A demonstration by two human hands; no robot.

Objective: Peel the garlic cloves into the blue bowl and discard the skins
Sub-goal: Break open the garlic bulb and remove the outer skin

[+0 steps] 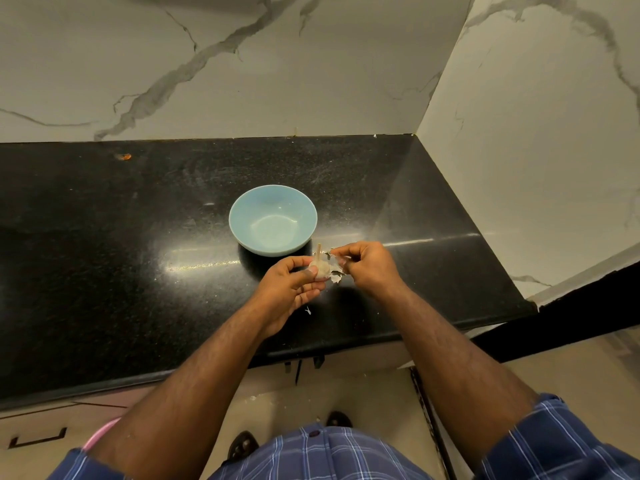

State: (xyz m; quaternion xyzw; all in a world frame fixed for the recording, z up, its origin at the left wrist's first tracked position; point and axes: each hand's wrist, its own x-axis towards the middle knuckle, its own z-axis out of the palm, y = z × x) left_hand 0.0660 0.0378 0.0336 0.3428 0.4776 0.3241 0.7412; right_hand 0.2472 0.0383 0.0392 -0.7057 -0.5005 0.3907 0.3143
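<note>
Garlic bulb (320, 268), stem up, gripped in left hand (294, 289) fingers; right hand (367, 268) fingers pinching loose skin (335, 271) beside it; blue bowl (273, 225) just beyond fingers on worktop (138, 237), apparently empty: peeling barely begun, skins undiscarded.

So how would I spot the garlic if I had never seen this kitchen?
Start at the black counter below the marble wall and find the blue bowl near its middle. Just in front of the bowl two hands meet; the left hand holds the garlic. It is the small pale bulb with a stalk sticking up, and the right hand pulls papery skin off it.
</note>
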